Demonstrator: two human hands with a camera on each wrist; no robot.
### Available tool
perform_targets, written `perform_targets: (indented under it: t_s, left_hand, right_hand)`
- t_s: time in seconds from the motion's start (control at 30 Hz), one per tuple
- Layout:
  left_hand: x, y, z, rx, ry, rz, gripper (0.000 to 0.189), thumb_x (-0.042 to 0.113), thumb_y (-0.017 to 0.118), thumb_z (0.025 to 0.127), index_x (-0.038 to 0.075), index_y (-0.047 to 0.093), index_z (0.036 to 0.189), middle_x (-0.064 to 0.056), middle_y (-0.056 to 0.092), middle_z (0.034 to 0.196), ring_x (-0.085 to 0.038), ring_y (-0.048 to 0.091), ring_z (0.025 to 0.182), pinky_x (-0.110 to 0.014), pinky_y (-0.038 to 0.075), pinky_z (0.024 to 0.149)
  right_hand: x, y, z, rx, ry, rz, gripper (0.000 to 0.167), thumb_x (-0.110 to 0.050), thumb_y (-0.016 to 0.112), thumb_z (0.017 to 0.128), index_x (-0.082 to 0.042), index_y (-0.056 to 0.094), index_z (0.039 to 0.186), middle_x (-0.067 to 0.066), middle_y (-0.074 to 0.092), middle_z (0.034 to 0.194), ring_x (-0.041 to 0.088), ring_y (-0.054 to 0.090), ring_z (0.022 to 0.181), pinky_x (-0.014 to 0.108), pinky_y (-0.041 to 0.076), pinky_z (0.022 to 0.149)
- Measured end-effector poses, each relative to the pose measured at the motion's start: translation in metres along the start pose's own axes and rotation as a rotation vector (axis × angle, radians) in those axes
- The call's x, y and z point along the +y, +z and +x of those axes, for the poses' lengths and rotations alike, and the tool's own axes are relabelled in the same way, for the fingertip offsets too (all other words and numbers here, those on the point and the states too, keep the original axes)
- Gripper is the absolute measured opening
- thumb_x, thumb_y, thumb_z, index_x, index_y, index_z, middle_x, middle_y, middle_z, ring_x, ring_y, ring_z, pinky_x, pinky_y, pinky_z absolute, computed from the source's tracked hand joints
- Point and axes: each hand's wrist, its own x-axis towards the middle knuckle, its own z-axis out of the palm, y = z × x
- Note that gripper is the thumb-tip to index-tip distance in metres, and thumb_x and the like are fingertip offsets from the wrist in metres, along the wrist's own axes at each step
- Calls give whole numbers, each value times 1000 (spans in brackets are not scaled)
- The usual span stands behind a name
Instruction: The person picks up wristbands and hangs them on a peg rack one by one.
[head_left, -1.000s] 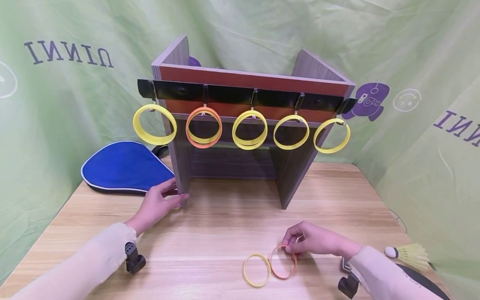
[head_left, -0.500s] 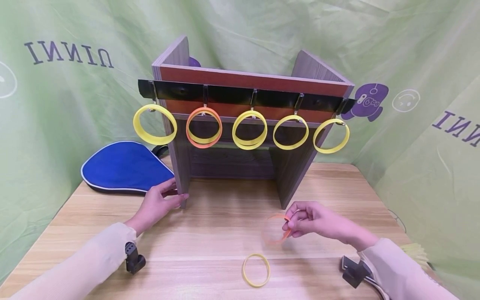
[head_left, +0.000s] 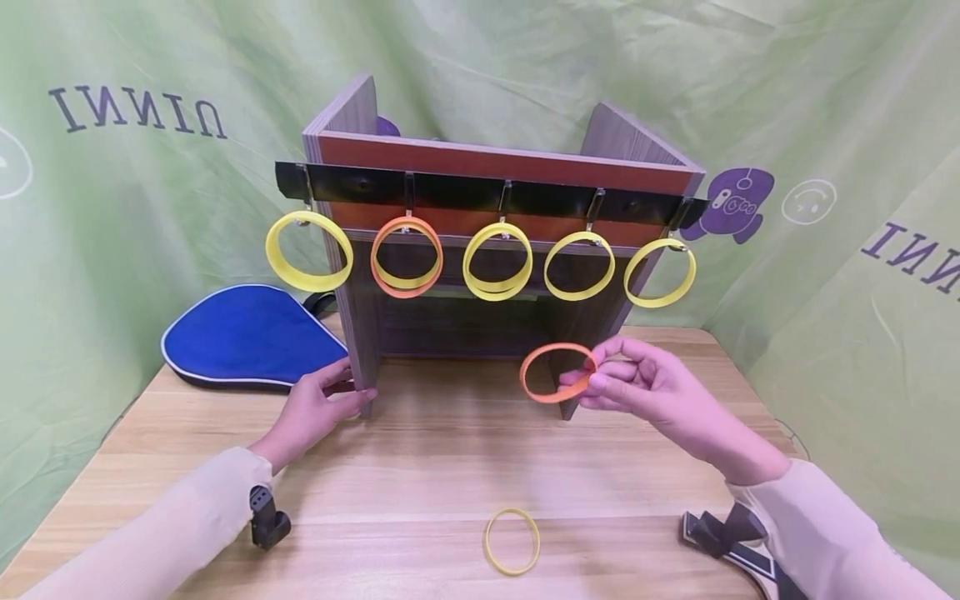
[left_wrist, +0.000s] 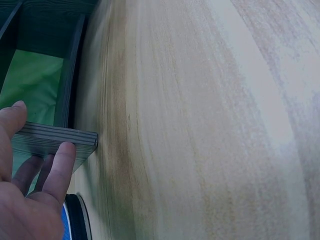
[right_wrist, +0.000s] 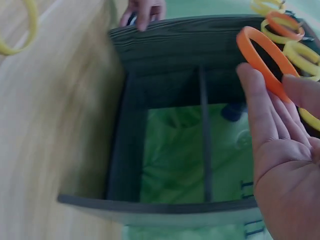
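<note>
My right hand (head_left: 652, 392) pinches an orange ring (head_left: 557, 400), a thin flat band, between thumb and fingers. It is in the air before the right leg of the wooden shelf (head_left: 356, 333). In the right wrist view the same orange ring (right_wrist: 265, 57) tilts above the fingertips. My left hand (head_left: 315, 408) grips the shelf's left side panel (left_wrist: 55, 135) near its bottom, thumb and fingers on opposite faces. Several yellow rings (head_left: 579, 296) and an orange ring (head_left: 405, 292) hang from hooks on a black strip (head_left: 457, 192) across the shelf's front. One yellow ring (head_left: 512, 571) lies on the table.
A blue paddle-shaped case (head_left: 247, 333) lies left of the shelf on the wooden table (head_left: 420, 475). Partly under the right sleeve is a dark object with a pale edge (head_left: 750, 562). A green printed curtain (head_left: 480, 75) surrounds the table.
My right hand has lifted the orange ring off the table, from beside the yellow ring, up and forward toward the shelf. My left hand stays on the side panel.
</note>
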Motion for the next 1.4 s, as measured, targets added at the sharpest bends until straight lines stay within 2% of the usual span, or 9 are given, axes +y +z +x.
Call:
perform_targets:
  t_s: [0.2,0.33,0.53,0.73,0.97,1.4]
  left_hand:
    - [-2,0,1,4,15,9,65,24,78,96,7,52,153,-25,66,141,-45,64,129,-19,63,81]
    - [-2,-1,1,2,17,13,66,24,78,96,7,52,153,-25,65,142,-45,64,129,-19,63,81]
    - [-1,-1,1,0,11,21,67,27,78,96,9,51,154,-24,65,143,-44,64,131,-23,64,83]
    - [-2,-1,1,-3,9,12,67,26,78,96,8,51,154,-24,65,143,-44,64,131,-22,64,82]
    - [-3,-1,1,-2,10,7,67,26,78,96,8,51,154,-24,65,143,-44,64,130,-20,64,82]
    - [-3,0,1,5,22,13,65,25,78,96,9,52,153,-23,66,142,-43,65,129,-18,63,81]
  right_hand:
    - [-23,6,6,124,-105,35,17,7,51,105,-5,59,114,10,79,122,19,76,115,34,62,97]
    - [-34,11,12,189,-177,107,18,9,49,105,-4,57,115,14,78,123,20,75,118,33,62,97]
    - [-45,15,20,303,-243,171,17,7,50,105,-2,57,118,14,79,118,22,78,110,34,63,95]
    - [-53,18,28,401,-246,222,11,4,54,105,-1,57,114,13,81,113,23,79,107,33,63,94]
    - [-54,19,34,421,-229,244,9,-1,58,104,-1,53,112,15,81,114,24,79,108,32,63,95]
    - [-45,18,36,434,-136,248,11,-3,60,104,-1,53,111,8,82,107,19,80,101,29,64,91]
